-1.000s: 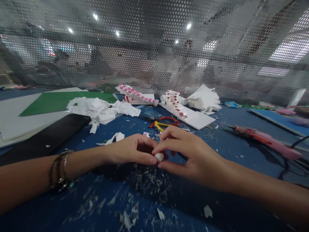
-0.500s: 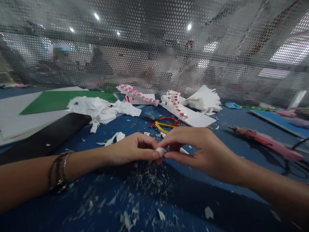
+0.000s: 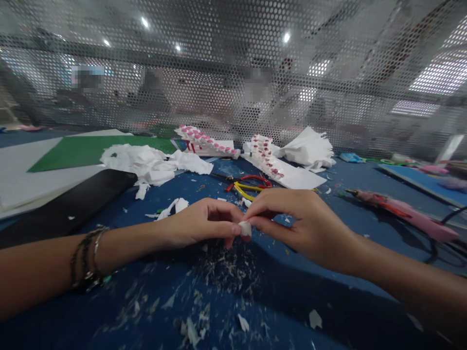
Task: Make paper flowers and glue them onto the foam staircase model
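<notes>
A small white wad (image 3: 245,229), seemingly tissue or paper, sits between the fingertips of both hands, low over the blue table. From the left, my left hand (image 3: 200,223) pinches it between thumb and fingers. My right hand (image 3: 306,221) comes from the other side, its thumb and forefinger closed at the wad's upper edge. Whatever the wad wraps, if anything, is hidden. Just behind the hands lies a tool with red and yellow handles (image 3: 251,184), partly covered by my right hand. White scraps (image 3: 243,323) are scattered on the table below.
Crumpled white tissue (image 3: 142,163), a black flat object (image 3: 73,209) and a green sheet (image 3: 80,150) lie left. Strips with pink dots (image 3: 207,140) and dark red dots (image 3: 265,155) stand behind. At right rests a pink corded tool (image 3: 408,214). A perforated metal screen (image 3: 219,73) rises behind.
My right thumb and forefinger have closed together at the top of the white wad, which has turned in the fingers. My left hand stays almost where it was.
</notes>
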`<action>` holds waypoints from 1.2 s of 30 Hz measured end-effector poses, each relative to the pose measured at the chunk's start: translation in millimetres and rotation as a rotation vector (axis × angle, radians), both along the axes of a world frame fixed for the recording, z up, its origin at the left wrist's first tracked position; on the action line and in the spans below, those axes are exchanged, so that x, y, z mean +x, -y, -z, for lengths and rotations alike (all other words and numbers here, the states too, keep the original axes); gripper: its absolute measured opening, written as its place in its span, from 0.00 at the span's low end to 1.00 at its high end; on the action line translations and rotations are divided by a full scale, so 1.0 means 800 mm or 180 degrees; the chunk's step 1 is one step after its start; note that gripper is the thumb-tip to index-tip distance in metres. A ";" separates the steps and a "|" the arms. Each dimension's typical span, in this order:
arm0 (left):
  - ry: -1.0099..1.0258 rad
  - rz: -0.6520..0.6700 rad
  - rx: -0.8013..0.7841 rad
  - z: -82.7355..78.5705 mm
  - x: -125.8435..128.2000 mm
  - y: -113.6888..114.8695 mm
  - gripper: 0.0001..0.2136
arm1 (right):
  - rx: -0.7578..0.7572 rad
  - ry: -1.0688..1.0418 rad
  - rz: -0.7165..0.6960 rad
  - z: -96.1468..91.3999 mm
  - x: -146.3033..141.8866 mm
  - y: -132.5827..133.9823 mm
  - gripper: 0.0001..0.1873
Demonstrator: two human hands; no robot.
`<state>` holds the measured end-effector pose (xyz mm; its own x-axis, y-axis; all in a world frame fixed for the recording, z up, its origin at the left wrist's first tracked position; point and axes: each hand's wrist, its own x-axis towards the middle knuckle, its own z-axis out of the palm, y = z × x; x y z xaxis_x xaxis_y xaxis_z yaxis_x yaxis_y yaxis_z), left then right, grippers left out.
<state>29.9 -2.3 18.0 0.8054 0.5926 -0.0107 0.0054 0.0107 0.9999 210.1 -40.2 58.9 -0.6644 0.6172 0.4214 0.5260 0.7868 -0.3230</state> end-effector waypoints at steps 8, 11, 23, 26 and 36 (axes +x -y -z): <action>0.0355 -0.0014 -0.0264 0.006 0.000 -0.001 0.11 | 0.0026 -0.0154 0.0165 0.006 -0.001 -0.001 0.05; 0.0372 0.0039 -0.0362 0.004 0.002 0.000 0.13 | 0.0154 -0.0212 0.0155 0.008 -0.001 0.000 0.06; 0.0184 -0.0194 -0.0034 0.002 0.002 -0.001 0.06 | 0.0178 -0.0196 0.0235 0.008 -0.001 0.000 0.07; 0.0226 -0.0187 -0.0070 0.004 0.001 -0.002 0.06 | 0.0193 -0.0211 0.0260 0.008 -0.001 0.001 0.07; 0.0089 -0.0606 -0.0210 0.006 0.008 -0.003 0.06 | 0.1157 0.0873 0.1468 -0.036 0.080 0.005 0.09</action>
<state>36.5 0.0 13.4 0.6795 0.7329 -0.0336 -0.0307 0.0742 0.9968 274.3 -44.2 87.7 -0.4785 0.7149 0.5099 0.8616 0.4943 0.1155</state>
